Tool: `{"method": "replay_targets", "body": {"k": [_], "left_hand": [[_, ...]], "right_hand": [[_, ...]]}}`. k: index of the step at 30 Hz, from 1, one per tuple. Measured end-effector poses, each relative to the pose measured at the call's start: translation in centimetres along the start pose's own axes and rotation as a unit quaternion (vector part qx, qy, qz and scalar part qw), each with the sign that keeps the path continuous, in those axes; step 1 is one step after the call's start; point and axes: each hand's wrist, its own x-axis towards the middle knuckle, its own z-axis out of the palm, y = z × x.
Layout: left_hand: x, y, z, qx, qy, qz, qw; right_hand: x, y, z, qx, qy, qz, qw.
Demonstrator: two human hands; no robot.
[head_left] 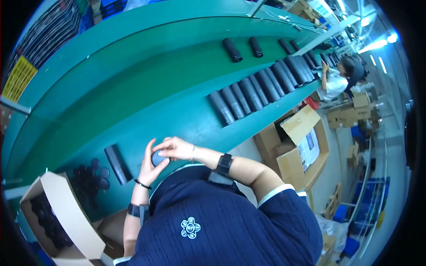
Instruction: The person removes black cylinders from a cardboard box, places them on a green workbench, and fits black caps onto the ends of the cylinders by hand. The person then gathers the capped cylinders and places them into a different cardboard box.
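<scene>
"As the head view looks down at the desk (177, 115), what is between the two hands?"

"One dark round cap (156, 157), held up close to the person's chest, its flat face partly covered by fingers."

"How does it lie in the left hand (148, 166)?"

"Between thumb and fingers: the thumb crosses its near right side and the fingers rise along its left. They are parted only about as far as the cap is wide, and they have hold of it."

"And the right hand (176, 148)?"

"It comes in from the right with its fingers bent, and the thumb tip is over the cap's upper right edge. Whether it grips or merely touches, I cannot tell."

"What is around them?"

"A single black cylinder (117, 164) lies just left of the left hand. Farther left, a heap of loose caps (91, 179) lies near an open cardboard box (69, 208) with more dark pieces inside. Ahead to the right, a row of black cylinders (265, 84) lies side by side."
</scene>
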Motion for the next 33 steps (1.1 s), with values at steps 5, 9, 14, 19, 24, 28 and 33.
{"method": "replay_targets", "body": {"k": [5, 9, 14, 19, 24, 28, 33], "left_hand": [[1.0, 0.7, 0.3, -0.112, -0.033, -0.007, 0.993], [1.3, 1.5, 0.0, -0.168, -0.027, -0.016, 0.985], [0.8, -0.2, -0.4, -0.056, 0.042, 0.016, 0.997], [0.0, 1.3, -0.4, -0.089, 0.039, 0.015, 0.995], [1.1, 0.0, -1.0, -0.07, 0.047, 0.01, 0.996], [1.4, 0.4, -1.2, -0.044, 0.021, 0.078, 0.996], [1.3, 0.4, -1.3, -0.111, 0.011, 0.019, 0.994]], "right_hand": [[0.3, -1.1, -0.8, 0.055, -0.04, 0.097, 0.993], [0.7, -1.1, 0.9, 0.03, 0.011, 0.059, 0.998], [1.7, -1.1, 0.8, 0.095, 0.043, 0.136, 0.985], [1.3, -1.4, 1.3, 0.132, 0.012, 0.148, 0.98], [2.5, -1.1, 1.4, 0.048, 0.054, 0.072, 0.995], [2.3, -0.5, 0.5, 0.124, 0.018, 0.068, 0.99], [1.9, -0.5, 0.2, 0.082, -0.008, 0.032, 0.996]]}}
